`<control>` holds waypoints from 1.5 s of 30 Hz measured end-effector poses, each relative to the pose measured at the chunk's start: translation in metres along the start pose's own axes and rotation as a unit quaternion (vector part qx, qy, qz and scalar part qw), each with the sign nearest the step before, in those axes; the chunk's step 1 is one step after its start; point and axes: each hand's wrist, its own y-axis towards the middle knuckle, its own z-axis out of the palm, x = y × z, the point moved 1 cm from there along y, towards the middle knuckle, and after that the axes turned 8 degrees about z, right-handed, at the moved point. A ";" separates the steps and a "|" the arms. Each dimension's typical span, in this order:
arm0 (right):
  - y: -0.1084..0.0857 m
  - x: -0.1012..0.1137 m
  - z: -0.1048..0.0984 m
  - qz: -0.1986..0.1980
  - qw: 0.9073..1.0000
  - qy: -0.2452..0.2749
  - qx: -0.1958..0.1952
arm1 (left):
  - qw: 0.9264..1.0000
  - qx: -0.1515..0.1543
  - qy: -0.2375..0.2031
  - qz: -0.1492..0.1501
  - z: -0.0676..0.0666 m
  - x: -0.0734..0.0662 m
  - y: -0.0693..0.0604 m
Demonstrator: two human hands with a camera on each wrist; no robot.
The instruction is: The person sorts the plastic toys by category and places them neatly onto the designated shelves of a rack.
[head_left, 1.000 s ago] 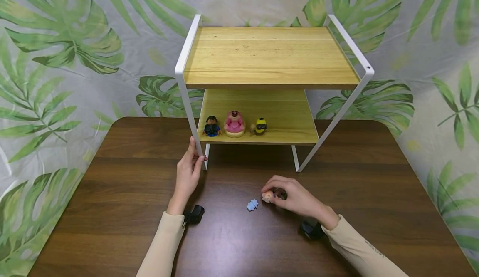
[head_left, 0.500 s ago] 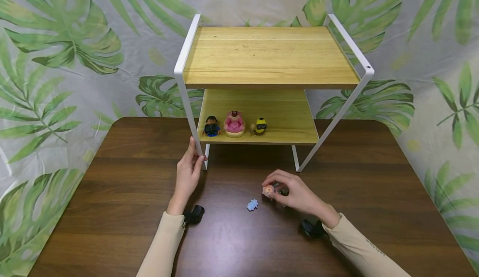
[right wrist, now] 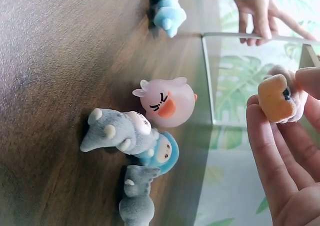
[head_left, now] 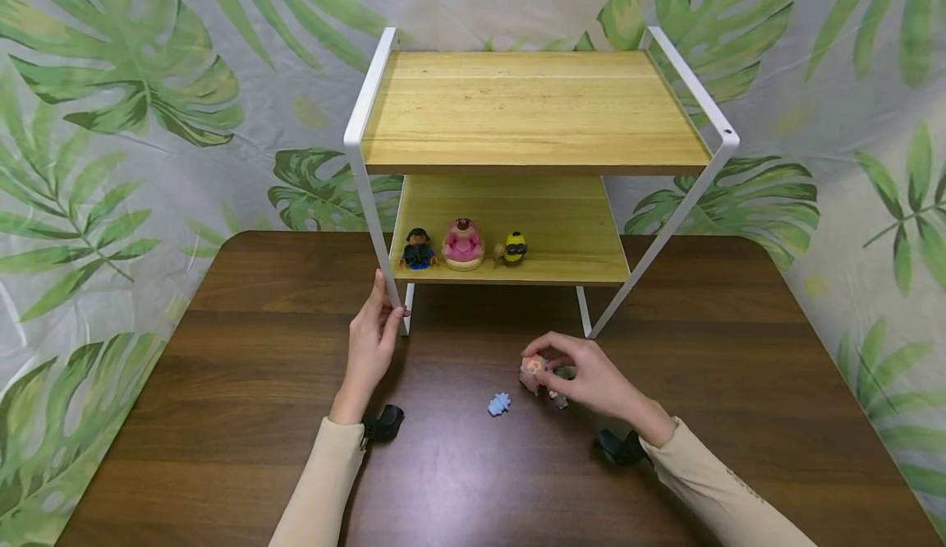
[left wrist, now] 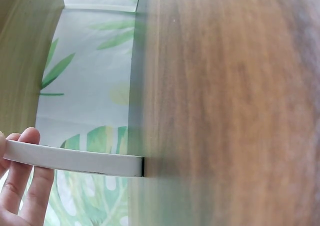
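The person's right hand [head_left: 591, 376] pinches a small fuzzy toy with a pale body and an orange-yellow underside [right wrist: 276, 98] between thumb and fingers, lifted clear of the dark brown wooden tabletop [head_left: 222, 399]. Around it on the tabletop lie a round, translucent pink toy with an orange beak [right wrist: 171, 104], a grey fuzzy figure with a pale face [right wrist: 117, 131], a figure in a light-blue hood [right wrist: 162, 153] and another grey toy [right wrist: 137, 206]; the first grey figure touches the hooded one. A light-blue toy [right wrist: 170, 13] lies a little apart, towards the left.

The left hand [head_left: 372, 337] grips the front left leg [left wrist: 75, 159] of a two-tier shelf with pale wooden boards and a white frame [head_left: 532, 112], fingers on either side of it.

On the lower board, in a row, sit a dark-capped figure in black and blue [head_left: 419, 251], a pink bear in a cream ring [head_left: 463, 247] and a small yellow-and-black figure [head_left: 515, 249]. Behind hangs a pale cloth with green leaves [head_left: 887, 29]. Both sleeves [head_left: 318, 477] are cream.
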 end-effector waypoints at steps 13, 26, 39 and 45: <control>0.002 0.007 -0.007 -0.040 0.999 0.023 -0.023 | 1.000 -0.001 -0.002 -0.001 -0.001 0.000 0.001; 0.004 0.004 -0.013 -0.074 0.995 0.041 -0.051 | 1.000 0.000 0.002 -0.003 0.000 -0.001 0.001; 0.005 0.018 -0.022 -0.073 0.994 0.046 -0.072 | 1.000 -0.002 -0.003 0.001 0.000 0.000 0.000; 0.007 0.012 -0.026 -0.083 0.992 0.060 -0.081 | 1.000 0.001 -0.004 -0.003 0.000 0.000 0.000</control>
